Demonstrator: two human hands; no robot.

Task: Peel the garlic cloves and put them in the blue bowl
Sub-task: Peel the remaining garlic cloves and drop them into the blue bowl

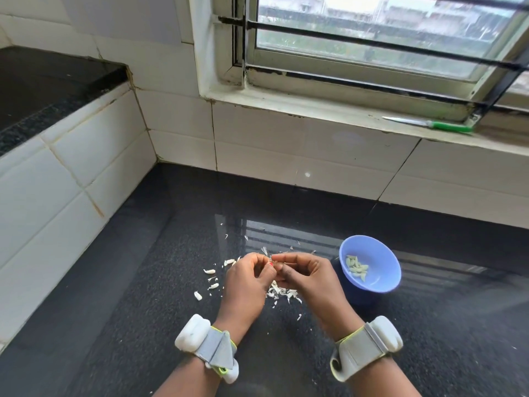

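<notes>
My left hand (246, 277) and my right hand (305, 275) meet above the black counter, fingers curled, pinching one small garlic clove (277, 263) between their fingertips; the clove is mostly hidden by the fingers. A blue bowl (383, 282) stands just right of my right hand and holds several peeled cloves (356, 267). Unpeeled cloves (210, 271) lie on the counter left of my left hand. A heap of white skins (282, 292) lies under my hands.
Bits of skin are scattered over the black granite counter (171, 325). A white tiled wall (286, 144) runs behind and a tiled step rises at the left. A green-handled knife (429, 124) lies on the window sill at the back right.
</notes>
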